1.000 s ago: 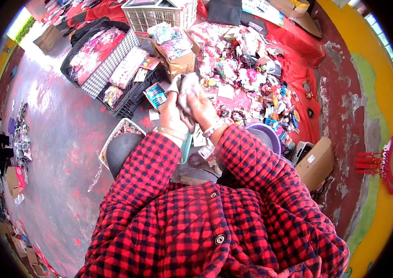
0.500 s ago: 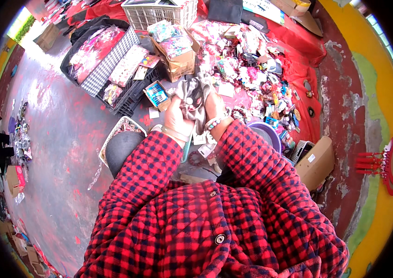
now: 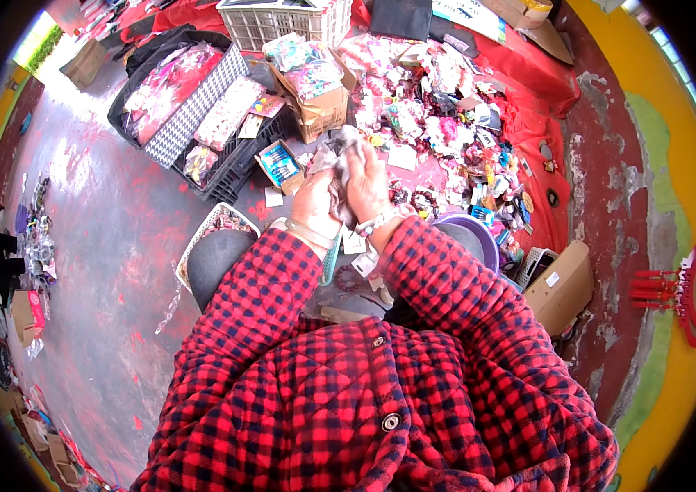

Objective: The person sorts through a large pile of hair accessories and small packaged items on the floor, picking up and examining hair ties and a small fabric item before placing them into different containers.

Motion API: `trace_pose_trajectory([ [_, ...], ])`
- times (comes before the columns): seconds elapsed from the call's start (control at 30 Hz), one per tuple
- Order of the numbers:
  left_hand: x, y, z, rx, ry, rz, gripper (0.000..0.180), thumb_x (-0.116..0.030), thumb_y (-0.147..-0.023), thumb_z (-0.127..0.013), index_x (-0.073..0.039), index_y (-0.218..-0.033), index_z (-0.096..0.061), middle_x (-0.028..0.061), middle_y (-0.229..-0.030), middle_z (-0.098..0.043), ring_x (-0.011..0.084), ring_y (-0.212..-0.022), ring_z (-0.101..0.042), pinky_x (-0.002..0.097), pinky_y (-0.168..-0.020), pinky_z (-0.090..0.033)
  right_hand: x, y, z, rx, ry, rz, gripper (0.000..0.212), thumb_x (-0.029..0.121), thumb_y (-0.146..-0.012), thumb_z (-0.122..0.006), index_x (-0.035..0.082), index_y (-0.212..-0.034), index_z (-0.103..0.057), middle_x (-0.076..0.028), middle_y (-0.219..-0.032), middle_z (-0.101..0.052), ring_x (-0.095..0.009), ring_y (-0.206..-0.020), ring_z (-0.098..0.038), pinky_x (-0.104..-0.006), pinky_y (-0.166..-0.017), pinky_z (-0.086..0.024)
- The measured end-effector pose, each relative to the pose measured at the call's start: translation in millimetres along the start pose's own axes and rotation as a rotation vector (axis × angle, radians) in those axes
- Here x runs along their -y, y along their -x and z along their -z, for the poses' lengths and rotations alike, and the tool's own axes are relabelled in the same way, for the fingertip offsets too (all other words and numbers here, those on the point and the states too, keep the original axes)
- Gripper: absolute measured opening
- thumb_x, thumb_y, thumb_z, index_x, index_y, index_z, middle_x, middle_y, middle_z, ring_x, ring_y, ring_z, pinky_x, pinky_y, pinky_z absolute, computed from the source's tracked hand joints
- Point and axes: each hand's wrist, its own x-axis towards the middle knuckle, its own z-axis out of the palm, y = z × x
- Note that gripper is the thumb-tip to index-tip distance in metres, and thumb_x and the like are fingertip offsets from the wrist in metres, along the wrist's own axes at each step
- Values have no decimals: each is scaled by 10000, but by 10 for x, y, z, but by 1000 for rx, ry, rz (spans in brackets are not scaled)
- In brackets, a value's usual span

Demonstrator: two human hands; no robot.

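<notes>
A crumpled, shiny grey-brown cloth (image 3: 336, 152) is squeezed between my two hands in front of my knees. My left hand (image 3: 315, 203) cups it from the left side. Against its right side presses my right hand (image 3: 368, 190), fingers together and pointing away from me. Part of the cloth shows above the fingers and a strip of it between the palms; the rest is hidden. Just left of the hands stands a small carton of blue packets (image 3: 281, 166). A white card (image 3: 402, 157) lies to the right, beside a heap of hair accessories and trinkets (image 3: 446, 123).
Beyond the hands are a cardboard box of bagged goods (image 3: 313, 94), a black crate (image 3: 229, 168) and a pale plastic crate (image 3: 286, 25). A white basket (image 3: 191, 250) sits by my left knee, a purple basin (image 3: 489, 243) by the right. A brown carton (image 3: 559, 287) leans near the wall.
My hands have come closer together, bunching the cloth that was more spread between them. The right hand has shifted left and turned so its back shows.
</notes>
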Motion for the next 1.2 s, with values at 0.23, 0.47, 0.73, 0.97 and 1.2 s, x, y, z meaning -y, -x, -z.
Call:
trace_pose_trajectory([
  [0.23, -115, 6, -123, 17, 97, -34, 236, -177, -891, -396, -47, -1022, -542, 103, -973, -603, 239, -846, -596, 379, -724, -496, -384, -193, 114, 138, -728, -561, 318, 269, -867, -467, 3, -1018, -554, -72, -857, -617, -163, -753, -593, -287, -667, -486],
  [0.47, -201, 63, -179, 38, 192, -17, 340, -323, -905, -388, -58, -1067, -528, 86, -1037, -580, 229, -961, -561, 367, -873, -440, 22, 69, 13, 275, 59, 380, 567, 229, -763, -622, 62, -1252, -388, -257, -1305, -318, -367, -1221, -328, -346, -985, -312],
  [0.73, -16, 221, -156, 240, -323, -227, 288, -189, -899, -407, -33, -1125, -497, 100, -1088, -551, 190, -999, -530, 330, -871, -415, 48, -49, 79, -68, -72, 56, 253, 234, -867, -461, 33, -999, -541, -212, -731, -589, -378, -726, -582, -395, -623, -457],
  [0.97, -154, 191, -322, 100, 174, -76, 420, -366, -911, -362, -37, -1135, -496, 106, -1126, -540, 247, -1022, -527, 411, -899, -407, -89, -175, 217, 213, -845, -462, 220, 177, -876, -429, 31, -974, -561, -44, -865, -605, -147, -771, -567, -282, -713, -458],
  [1.2, -80, -8, -70, 87, 97, -156, 364, -290, -881, -489, -61, -1165, -489, 71, -1123, -546, 204, -1032, -520, 352, -914, -399, -16, -7, 10, 316, -177, 112, 405, 178, -863, -499, 31, -1230, -413, -176, -1074, -554, -266, -990, -533, -310, -866, -402],
])
